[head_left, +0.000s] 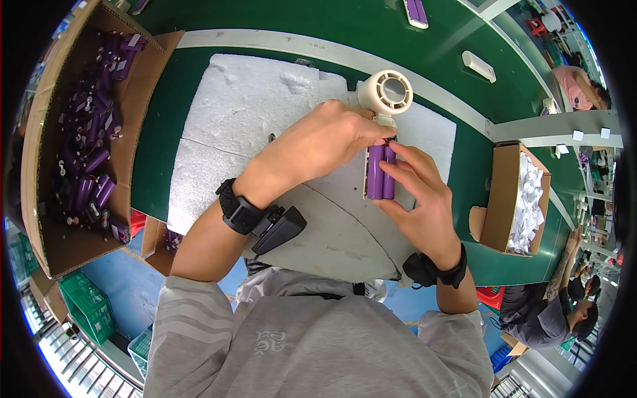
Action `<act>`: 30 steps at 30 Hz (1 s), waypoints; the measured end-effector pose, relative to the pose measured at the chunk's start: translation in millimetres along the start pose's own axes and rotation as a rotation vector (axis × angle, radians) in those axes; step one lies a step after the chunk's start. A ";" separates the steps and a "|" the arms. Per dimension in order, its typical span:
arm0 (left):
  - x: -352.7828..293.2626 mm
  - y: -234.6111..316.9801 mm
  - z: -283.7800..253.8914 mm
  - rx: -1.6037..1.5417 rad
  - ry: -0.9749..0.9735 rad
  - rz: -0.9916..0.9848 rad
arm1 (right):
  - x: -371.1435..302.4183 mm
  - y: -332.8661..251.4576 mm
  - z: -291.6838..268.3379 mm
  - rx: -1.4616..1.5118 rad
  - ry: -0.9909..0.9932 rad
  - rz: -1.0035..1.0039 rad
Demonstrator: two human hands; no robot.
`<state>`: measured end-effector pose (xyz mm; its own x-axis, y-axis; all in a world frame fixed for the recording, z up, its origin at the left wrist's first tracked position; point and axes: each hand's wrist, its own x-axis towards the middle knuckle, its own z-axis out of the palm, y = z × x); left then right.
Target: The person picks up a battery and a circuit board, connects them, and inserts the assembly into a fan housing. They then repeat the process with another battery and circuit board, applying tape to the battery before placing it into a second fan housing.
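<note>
A cream handheld fan [385, 93] lies on white foam sheets with its round head away from me. Two purple cylindrical battery cells [380, 174], side by side, sit in its opened handle. My left hand [325, 136] reaches across from the left, fingertips pinched at the top of the cells by the fan's neck; what they hold there is hidden. My right hand [424, 199] grips the purple cells from the right, thumb near their lower end and fingers along their side. Dark wire ends show faintly between the two hands' fingertips.
A large cardboard box [142, 126] of purple battery packs stands at left. Another box [501, 199] holds white pieces at right. The foam sheet [252, 93] covers the green table. Beyond the pale rail lie a cream handle part [479, 66] and another handle with purple cells [416, 12].
</note>
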<state>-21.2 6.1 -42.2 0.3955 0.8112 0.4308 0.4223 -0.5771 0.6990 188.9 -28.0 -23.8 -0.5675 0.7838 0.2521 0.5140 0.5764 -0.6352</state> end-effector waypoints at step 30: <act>6.5 5.5 -7.9 -0.133 -0.152 -0.257 | 22.3 5.3 -2.2 0.243 -0.133 0.246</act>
<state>-22.7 9.0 -31.0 0.4113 0.8996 0.1471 0.4183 -0.3297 0.8464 180.4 -6.9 -20.0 -0.5328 0.8461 -0.0161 0.4864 0.2906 -0.8240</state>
